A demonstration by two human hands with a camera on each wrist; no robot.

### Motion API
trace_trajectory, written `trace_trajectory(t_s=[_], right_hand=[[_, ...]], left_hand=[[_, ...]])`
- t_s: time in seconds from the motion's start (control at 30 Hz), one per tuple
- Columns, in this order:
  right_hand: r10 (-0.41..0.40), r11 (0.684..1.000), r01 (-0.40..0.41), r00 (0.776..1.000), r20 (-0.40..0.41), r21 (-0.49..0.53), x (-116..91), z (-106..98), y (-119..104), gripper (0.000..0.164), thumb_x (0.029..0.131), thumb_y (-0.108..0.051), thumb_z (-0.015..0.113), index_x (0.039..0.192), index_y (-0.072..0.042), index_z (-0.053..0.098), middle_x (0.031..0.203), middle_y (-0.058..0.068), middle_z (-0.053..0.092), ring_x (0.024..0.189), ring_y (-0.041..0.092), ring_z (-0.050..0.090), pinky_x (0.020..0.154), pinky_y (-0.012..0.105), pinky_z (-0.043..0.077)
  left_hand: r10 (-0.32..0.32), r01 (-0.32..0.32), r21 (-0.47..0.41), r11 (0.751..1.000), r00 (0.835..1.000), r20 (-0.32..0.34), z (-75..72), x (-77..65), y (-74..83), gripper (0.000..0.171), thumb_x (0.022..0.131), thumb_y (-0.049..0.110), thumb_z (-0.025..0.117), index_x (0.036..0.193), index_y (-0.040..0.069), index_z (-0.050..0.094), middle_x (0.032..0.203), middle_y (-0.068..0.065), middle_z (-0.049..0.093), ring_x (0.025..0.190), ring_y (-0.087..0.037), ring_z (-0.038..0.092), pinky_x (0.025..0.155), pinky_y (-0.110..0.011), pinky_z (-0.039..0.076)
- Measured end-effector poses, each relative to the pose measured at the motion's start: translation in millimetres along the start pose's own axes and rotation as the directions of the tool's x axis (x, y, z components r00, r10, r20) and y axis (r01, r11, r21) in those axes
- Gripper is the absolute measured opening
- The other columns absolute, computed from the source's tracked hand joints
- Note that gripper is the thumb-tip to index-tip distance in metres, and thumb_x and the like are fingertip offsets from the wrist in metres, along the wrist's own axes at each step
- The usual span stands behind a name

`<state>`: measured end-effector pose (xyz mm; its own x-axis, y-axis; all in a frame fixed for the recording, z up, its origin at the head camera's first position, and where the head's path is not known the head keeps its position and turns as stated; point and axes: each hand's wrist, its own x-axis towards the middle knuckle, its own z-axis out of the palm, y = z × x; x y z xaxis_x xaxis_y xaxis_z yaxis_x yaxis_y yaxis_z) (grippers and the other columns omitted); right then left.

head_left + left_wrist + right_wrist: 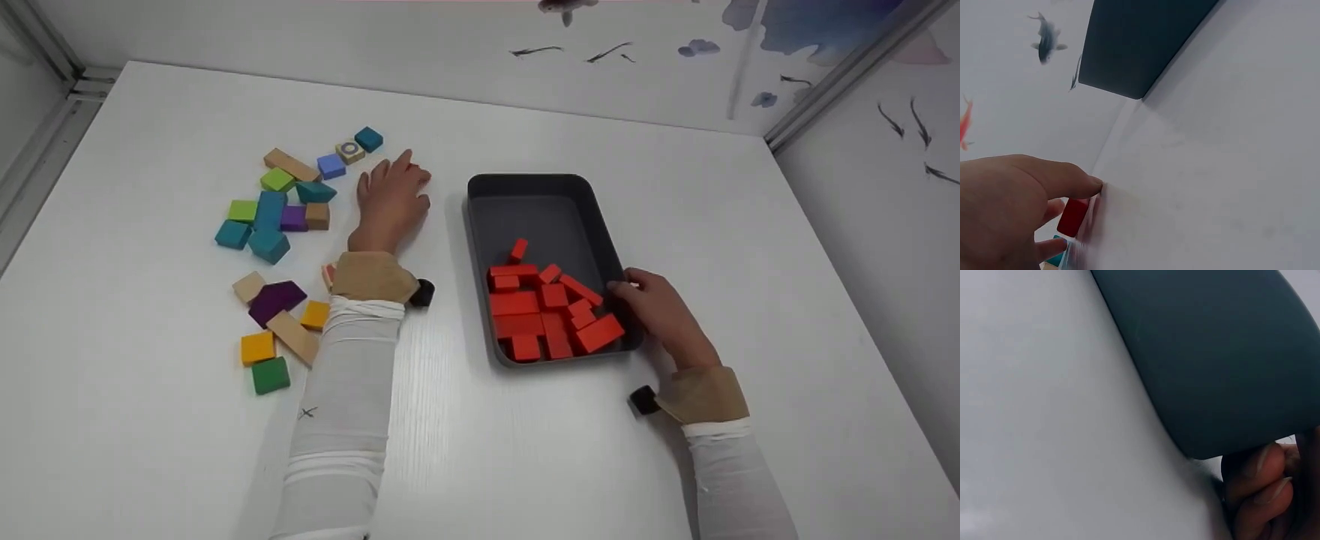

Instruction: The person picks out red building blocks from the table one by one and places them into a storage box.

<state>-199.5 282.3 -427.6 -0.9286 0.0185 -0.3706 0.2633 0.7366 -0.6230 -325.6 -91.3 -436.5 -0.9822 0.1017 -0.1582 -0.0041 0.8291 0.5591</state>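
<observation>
A dark grey tray (532, 214) sits on the white table, with several red wooden blocks (515, 303) gathered in its near half. My right hand (664, 311) grips the tray's right side near the front corner, thumb at the rim and fingers curled against the outside, as the right wrist view shows. Left of the tray, my left hand (390, 201) reaches over the table with its fingers spread. Close to its thumb and fingers stands a red block (1074, 216), mostly hidden under the hand in the head view.
To the left lie several loose blocks: a teal block (271, 210), a purple block (277, 301), a yellow block (258, 349), a green block (271, 375) and others. A partly hidden reddish block (328, 275) lies by the left cuff. Walls stand behind and to the right.
</observation>
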Motion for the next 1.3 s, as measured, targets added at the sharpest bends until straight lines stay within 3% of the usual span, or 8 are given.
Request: trace_trajectory(t_s=[0.33, 0.53, 0.67, 0.8, 0.9, 1.1, 1.3], right_hand=[[-0.028, 1.0, 0.028, 1.0, -0.014, 0.007, 0, 1, 2, 0.032, 0.105, -0.035, 0.047, 0.109, -0.005, 0.059, 0.102, 0.011, 0.055, 0.102, 0.025, 0.049, 0.085, 0.034, 0.042], [-0.036, 0.999, 0.037, 0.999, -0.014, 0.008, -1, -1, 3, 0.035, 0.106, -0.035, 0.046, 0.113, -0.004, 0.059, 0.108, 0.014, 0.057, 0.104, 0.026, 0.051, 0.089, 0.034, 0.044], [-0.027, 1.0, 0.027, 1.0, -0.007, 0.001, -1, -2, 3, 0.038, 0.106, -0.036, 0.045, 0.117, -0.004, 0.06, 0.115, 0.015, 0.059, 0.107, 0.026, 0.052, 0.091, 0.033, 0.045], [-0.028, 0.999, 0.028, 1.0, -0.012, -0.018, 0, -1, 2, 0.035, 0.105, -0.035, 0.046, 0.113, -0.005, 0.061, 0.106, 0.012, 0.059, 0.101, 0.024, 0.052, 0.083, 0.031, 0.045], [-0.04, 0.999, 0.04, 0.999, -0.022, -0.03, 1, 0, 2, 0.032, 0.104, -0.034, 0.046, 0.108, -0.005, 0.061, 0.099, 0.01, 0.057, 0.097, 0.024, 0.051, 0.08, 0.031, 0.044], [-0.036, 0.999, 0.036, 0.999, -0.012, -0.022, 1, -1, 2, 0.038, 0.105, -0.037, 0.045, 0.116, -0.004, 0.062, 0.111, 0.014, 0.06, 0.103, 0.025, 0.052, 0.084, 0.031, 0.045], [-0.025, 1.0, 0.025, 1.0, -0.004, -0.014, 1, 0, 3, 0.04, 0.106, -0.036, 0.044, 0.12, -0.003, 0.061, 0.117, 0.017, 0.061, 0.107, 0.028, 0.053, 0.09, 0.034, 0.047]], left_hand=[[0.01, -0.01, -0.02, 1.0, 1.0, -0.019, -2.3, -3.2, 8.9, 0.035, 0.107, 0.009, 0.053, 0.138, 0.019, 0.065, 0.153, -0.01, 0.046, 0.144, -0.033, 0.033, 0.12, -0.049, 0.031], [0.014, -0.013, -0.01, 1.0, 0.998, 0.059, -9.5, -8.1, 17.9, 0.039, 0.103, 0.016, 0.061, 0.142, 0.014, 0.059, 0.144, -0.015, 0.048, 0.133, -0.032, 0.042, 0.115, -0.042, 0.043], [-0.014, 0.026, -0.094, 0.995, 0.992, 0.128, -15.6, -11.8, 21.3, 0.045, 0.102, 0.023, 0.063, 0.145, 0.013, 0.054, 0.148, -0.017, 0.045, 0.133, -0.032, 0.048, 0.116, -0.043, 0.045], [-0.012, 0.036, -0.156, 0.987, 0.989, 0.15, -22.0, -14.3, 22.1, 0.045, 0.102, 0.023, 0.062, 0.146, 0.013, 0.052, 0.15, -0.018, 0.042, 0.133, -0.031, 0.049, 0.116, -0.042, 0.047], [0.018, 0.005, -0.176, 0.984, 0.991, 0.131, -29.4, -17.1, 29.4, 0.046, 0.102, 0.02, 0.063, 0.146, 0.015, 0.051, 0.151, -0.016, 0.041, 0.135, -0.03, 0.048, 0.116, -0.042, 0.046], [0.097, -0.082, -0.198, 0.977, 0.993, 0.069, -42.8, -28.0, 50.4, 0.049, 0.102, 0.013, 0.062, 0.148, 0.017, 0.048, 0.154, -0.014, 0.042, 0.142, -0.028, 0.044, 0.116, -0.043, 0.046], [0.165, -0.152, -0.185, 0.971, 0.985, 0.056, -45.3, -36.2, 62.6, 0.047, 0.102, 0.013, 0.063, 0.147, 0.018, 0.049, 0.15, -0.011, 0.048, 0.137, -0.025, 0.049, 0.115, -0.04, 0.048]])
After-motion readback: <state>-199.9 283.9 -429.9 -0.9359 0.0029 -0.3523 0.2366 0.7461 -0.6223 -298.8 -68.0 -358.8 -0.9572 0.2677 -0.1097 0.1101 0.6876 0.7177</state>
